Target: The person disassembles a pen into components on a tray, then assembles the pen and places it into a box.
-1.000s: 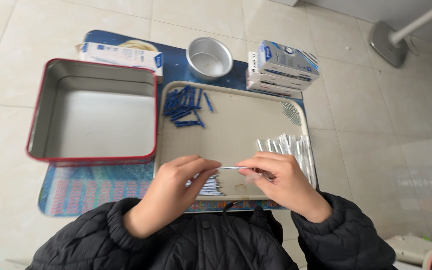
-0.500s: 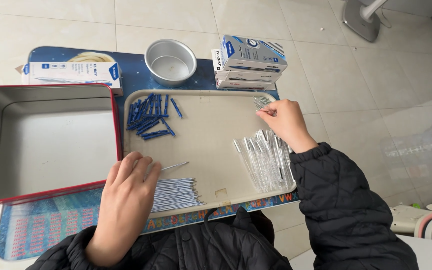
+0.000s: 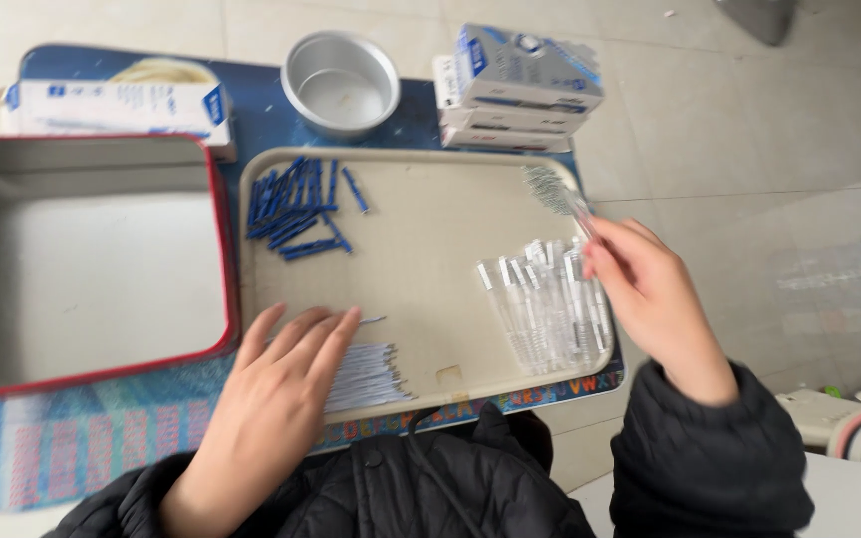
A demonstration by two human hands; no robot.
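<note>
Beige tray (image 3: 421, 229): rectangular, rounded corners, lying on a blue patterned mat (image 3: 82, 448) over a pale tiled floor (image 3: 749, 120).

Contents of tray:
- Blue pen caps (image 3: 296, 207), a loose heap in the far left corner.
- Clear pen barrels (image 3: 545, 304), a row lying side by side at the right edge.
- Thin pale refills (image 3: 366, 377), a bundle at the near edge, tips pointing right.
- Small springs (image 3: 550, 187), a blurred greyish cluster in the far right corner; identification uncertain owing to motion blur.

Left hand (image 3: 286, 384): palm down, fingers stretched out and close together, lying flat on the left end of the refills, gripping nothing.

Right hand (image 3: 650, 294): raised above the right edge of the tray, just over the clear pen barrels; fingertips pinched together on a thin clear piece (image 3: 582, 211) that points toward the springs. Dark padded sleeves on both arms.

Surroundings:
- Metal tin (image 3: 92, 259), red-rimmed, large, open, touching the left side of the tray.
- Round metal bowl (image 3: 341, 82), beyond the tray.
- White and blue cartons (image 3: 515, 90), stacked, right of the bowl.
- Long white and blue box (image 3: 117, 105), beyond the tin.
</note>
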